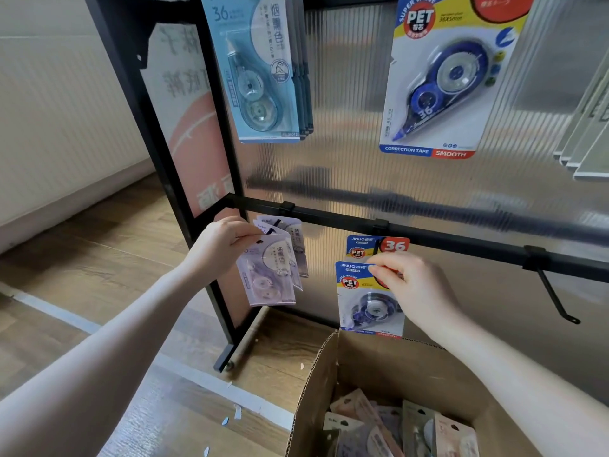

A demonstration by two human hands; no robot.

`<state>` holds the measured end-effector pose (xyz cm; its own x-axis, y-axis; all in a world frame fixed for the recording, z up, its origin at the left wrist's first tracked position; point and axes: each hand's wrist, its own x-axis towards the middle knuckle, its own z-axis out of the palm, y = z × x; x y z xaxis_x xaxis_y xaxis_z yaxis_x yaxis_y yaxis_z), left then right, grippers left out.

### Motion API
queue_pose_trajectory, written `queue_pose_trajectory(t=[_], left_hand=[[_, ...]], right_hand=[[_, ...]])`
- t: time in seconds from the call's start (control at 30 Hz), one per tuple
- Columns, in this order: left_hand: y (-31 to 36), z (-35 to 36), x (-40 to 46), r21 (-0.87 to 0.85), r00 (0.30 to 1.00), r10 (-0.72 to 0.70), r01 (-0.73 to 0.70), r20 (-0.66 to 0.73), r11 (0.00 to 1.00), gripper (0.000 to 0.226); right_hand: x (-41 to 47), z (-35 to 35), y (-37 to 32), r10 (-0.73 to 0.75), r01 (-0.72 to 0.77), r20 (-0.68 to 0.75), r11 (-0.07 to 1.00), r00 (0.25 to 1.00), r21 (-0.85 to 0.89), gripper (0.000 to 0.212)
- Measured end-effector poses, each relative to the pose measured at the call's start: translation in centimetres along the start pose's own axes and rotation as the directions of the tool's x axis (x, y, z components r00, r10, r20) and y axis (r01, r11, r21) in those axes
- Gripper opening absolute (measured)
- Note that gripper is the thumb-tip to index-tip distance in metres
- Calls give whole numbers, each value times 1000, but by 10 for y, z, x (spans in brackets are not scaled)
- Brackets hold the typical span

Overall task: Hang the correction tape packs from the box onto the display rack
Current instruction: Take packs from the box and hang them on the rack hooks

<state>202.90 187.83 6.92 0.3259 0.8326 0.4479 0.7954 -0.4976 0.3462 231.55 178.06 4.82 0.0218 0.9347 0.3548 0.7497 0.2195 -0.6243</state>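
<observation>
- Left hand (227,244) is pinching the top edge of a pale lilac correction tape pack (267,275), holding it up at the leftmost hook (286,208) of the lower black rail (428,234); whether its hanging hole is on the hook is not discernible.
- More lilac packs (293,235) are hanging just behind the held one on that same hook.
- Right hand (408,285) is gripping the upper right corner of a blue-and-yellow "PET" pack (365,301), fingers curling over the card, just below the middle hook (380,225).
- Another blue-and-yellow pack (379,247) is hanging on the middle hook, directly behind and above the held one.
- The right-hand hook (553,291) on the rail is carrying nothing.
- Upper row of the display rack (362,179): a stack of light blue packs (263,70) at left, a large blue-and-yellow pack (445,77) at centre.
- Cardboard box (329,374) is standing open on the wooden floor (115,252) below the right hand, with assorted packs (395,427) lying inside.
</observation>
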Motion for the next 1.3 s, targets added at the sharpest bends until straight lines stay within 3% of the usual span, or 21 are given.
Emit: queue_pose_trajectory(t=[0.43, 1.03, 1.3], left_hand=[[0, 3, 12, 68, 989, 141, -144, 37, 987, 16], [-10, 22, 20, 102, 976, 212, -206, -55, 973, 20], [1, 29, -2, 100, 978, 70, -51, -199, 994, 50]], right_hand=[[12, -4, 1, 13, 7, 171, 993, 985, -117, 32], [36, -4, 21, -8, 30, 72, 948, 997, -316, 34], [15, -22, 37, -25, 9, -42, 938, 999, -346, 37]])
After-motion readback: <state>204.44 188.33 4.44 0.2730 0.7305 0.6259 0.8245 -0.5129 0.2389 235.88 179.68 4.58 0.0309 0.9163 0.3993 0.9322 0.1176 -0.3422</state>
